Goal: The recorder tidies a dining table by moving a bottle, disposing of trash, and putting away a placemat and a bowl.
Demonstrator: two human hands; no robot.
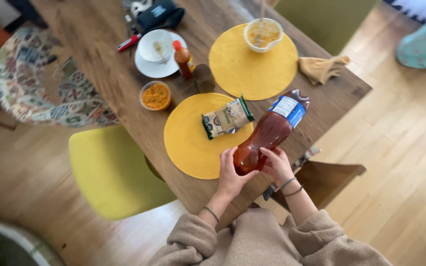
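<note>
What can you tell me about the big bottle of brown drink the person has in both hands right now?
The bottle is clear plastic, nearly full of reddish-brown liquid, with a blue and white label round its upper part. It is tilted well over, base toward the person, neck pointing away above the wooden table. The cap end is too dark to tell whether a cap is on. The left hand and the right hand clasp its rounded base from either side. It overlaps the near yellow placemat, just beside a snack packet.

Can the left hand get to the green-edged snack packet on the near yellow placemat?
Probably yes, once freed: the left hand grips the brown plastic drink bottle, but the green-edged snack packet lies close ahead on the round yellow placemat, nothing between.
</note>
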